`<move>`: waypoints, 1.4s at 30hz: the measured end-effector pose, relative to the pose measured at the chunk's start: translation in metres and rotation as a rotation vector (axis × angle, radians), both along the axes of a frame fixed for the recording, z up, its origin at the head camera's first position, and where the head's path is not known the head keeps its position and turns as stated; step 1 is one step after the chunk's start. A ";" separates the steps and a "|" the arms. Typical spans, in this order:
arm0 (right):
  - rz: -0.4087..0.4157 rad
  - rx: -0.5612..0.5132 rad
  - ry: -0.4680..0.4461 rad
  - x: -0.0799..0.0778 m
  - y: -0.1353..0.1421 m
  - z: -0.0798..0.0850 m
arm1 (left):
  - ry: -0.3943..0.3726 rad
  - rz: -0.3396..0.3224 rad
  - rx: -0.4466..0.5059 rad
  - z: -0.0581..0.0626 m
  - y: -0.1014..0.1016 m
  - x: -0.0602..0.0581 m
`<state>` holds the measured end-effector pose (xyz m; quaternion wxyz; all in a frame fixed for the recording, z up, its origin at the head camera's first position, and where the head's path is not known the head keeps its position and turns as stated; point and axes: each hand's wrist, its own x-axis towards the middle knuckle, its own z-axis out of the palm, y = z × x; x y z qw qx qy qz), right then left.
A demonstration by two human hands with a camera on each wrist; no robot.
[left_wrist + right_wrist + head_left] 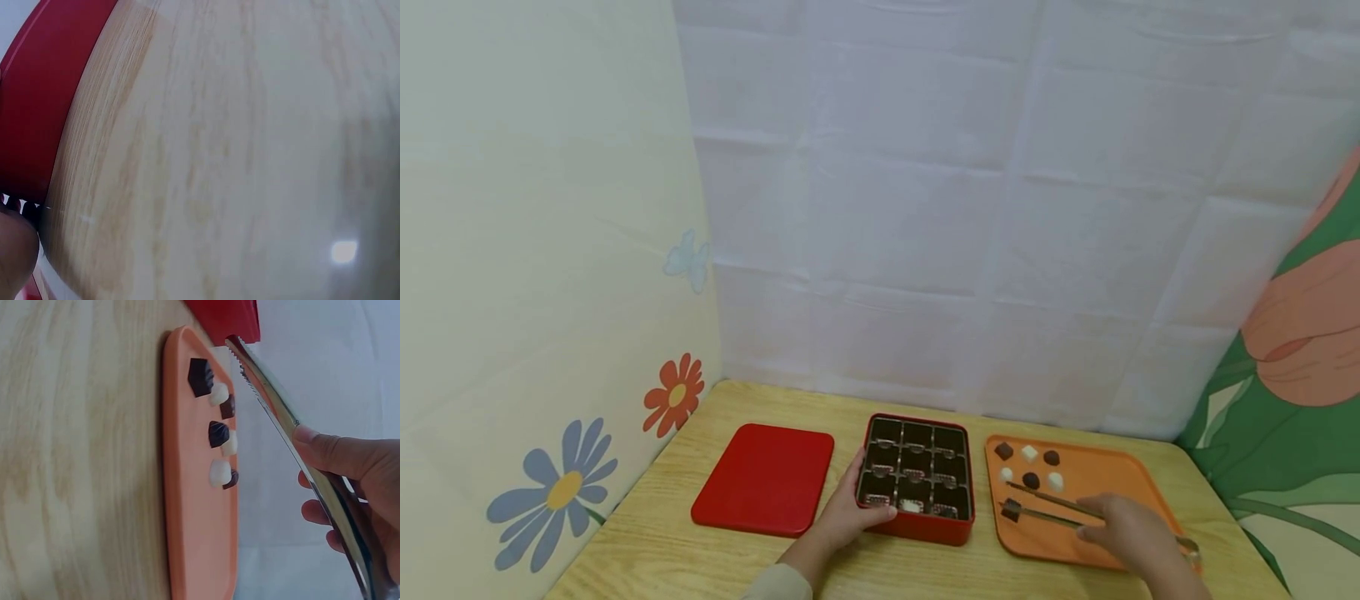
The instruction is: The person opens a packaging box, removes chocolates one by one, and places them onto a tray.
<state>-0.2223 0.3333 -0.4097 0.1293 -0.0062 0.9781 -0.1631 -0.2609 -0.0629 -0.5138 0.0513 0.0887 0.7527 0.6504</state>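
My left hand (842,518) grips the front left corner of a red chocolate box (917,529), thumb on the front rim and fingers along the left side. A dark divided liner fills the box, and a white chocolate (912,506) sits in its front middle compartment. With my right hand (1123,529) I hold metal tongs (1051,518) over an orange tray (1075,550). In the head view the spread tong tips flank a square dark chocolate (1011,510). The right wrist view has that dark chocolate (201,377) on the tray, apart from the raised tongs (284,419).
Several dark and white chocolates, among them a white one (1056,482), stand in rows on the tray's left part. A flat red lid (767,479) lies on the wooden table (655,558) left of the box. A white cloth wall (880,250) closes off the back.
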 end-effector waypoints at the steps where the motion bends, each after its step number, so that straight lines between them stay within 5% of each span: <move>1: 0.000 -0.005 0.001 0.000 -0.002 0.002 | 0.002 0.001 0.001 0.000 0.000 0.000; 17: 0.082 -0.047 0.144 -0.002 -0.049 0.032 | -0.005 0.011 -0.003 -0.005 -0.001 0.000; 31: 0.259 -0.005 0.250 -0.006 -0.093 0.035 | 0.004 0.009 -0.024 -0.004 -0.001 0.001; 42: 0.348 0.063 0.230 -0.016 -0.116 0.036 | 0.005 0.008 -0.013 -0.003 -0.001 0.001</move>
